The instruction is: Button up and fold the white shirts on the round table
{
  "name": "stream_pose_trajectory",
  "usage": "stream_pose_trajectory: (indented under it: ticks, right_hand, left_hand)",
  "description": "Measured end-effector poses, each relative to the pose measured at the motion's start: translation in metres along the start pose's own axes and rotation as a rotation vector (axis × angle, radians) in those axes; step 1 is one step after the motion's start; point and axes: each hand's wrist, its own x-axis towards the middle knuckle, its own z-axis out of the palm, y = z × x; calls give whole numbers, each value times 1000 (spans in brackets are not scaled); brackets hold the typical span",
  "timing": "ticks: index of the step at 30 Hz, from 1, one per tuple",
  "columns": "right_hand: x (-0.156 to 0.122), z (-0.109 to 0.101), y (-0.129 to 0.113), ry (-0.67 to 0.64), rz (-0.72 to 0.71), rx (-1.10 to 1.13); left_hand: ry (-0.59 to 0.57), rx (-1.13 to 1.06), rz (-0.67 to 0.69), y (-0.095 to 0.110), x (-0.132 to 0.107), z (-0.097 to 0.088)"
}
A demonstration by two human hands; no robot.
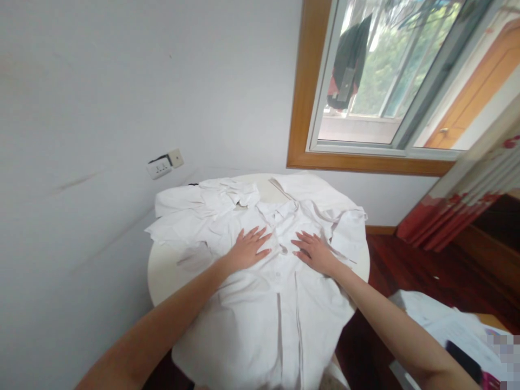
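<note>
Resting bare left hand [248,249] and bare right hand [314,252] on a white buttoned cloth garment [247,311] atop a round cream table [161,276].

Wht socket [160,168] on wall [101,81], wood-frm window [390,92] up R, red/wht curtain [467,181] beside it, dk-red flr [382,265] below.

The left arm [170,314] and right arm [384,319] are bare along all that shows of them. The left hand [246,251] and right hand [316,254], bare too, are slim, with tapering fingers [262,240] and longish nails [269,235].
</note>
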Motion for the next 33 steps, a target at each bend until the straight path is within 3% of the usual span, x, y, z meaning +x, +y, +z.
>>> stream_pose_trajectory:
  ticks: [3,5,10,13,16,25,33]
  right_hand:
    - [-1,3,0,37,2,10]
    - [-1,4,0,53,-4,11]
    - [0,4,0,65,-12,1]
    - [0,3,-2,56,-14,4]
    - [0,2,-3,56,-7,7]
    - [-1,1,-5,19,-52,-28]
    - [-2,2,-4,23,-94,-51]
  left_hand:
    - [58,22,-3,4,2,-10]
    - [127,29,-10,7,17,-17]
    - [234,25,-55,2,84,-26]
    - [223,50,-172,-13,121,-23]
    - [187,43,-190,-28,142,-15]
    - [213,82,-210,-31,154,17]
    - [244,159,-277,-54,155,7]
